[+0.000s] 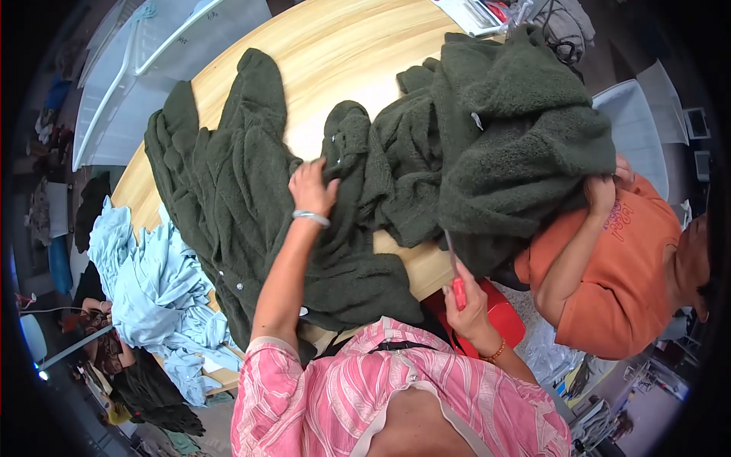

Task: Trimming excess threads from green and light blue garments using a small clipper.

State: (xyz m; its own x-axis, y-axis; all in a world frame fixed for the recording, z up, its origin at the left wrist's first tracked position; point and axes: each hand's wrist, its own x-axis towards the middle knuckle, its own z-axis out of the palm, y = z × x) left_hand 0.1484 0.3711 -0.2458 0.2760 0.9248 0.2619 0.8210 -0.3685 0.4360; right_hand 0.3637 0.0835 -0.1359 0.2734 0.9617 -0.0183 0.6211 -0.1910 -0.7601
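Dark green fleece garments (236,160) lie spread and bunched across the wooden table. My left hand (312,190), with a bracelet on the wrist, rests on the fleece at the middle, thumb apart from the fingers, the fingertips partly hidden against the cloth. Close to the table's near edge, my right hand (470,311) is closed round the handle of a red-handled tool (458,293). Its thin metal shaft points up toward a larger heap of green fleece (510,145), and the exact kind of tool is unclear. Small white tags or buttons show on the cloth.
At the right, a person in an orange shirt (609,266) has hands at the fleece heap. Light blue garments (152,282) pile at the left. White bins (129,91) stand at the far left, another bin (636,122) at the right. A red seat (495,320) is below my right hand.
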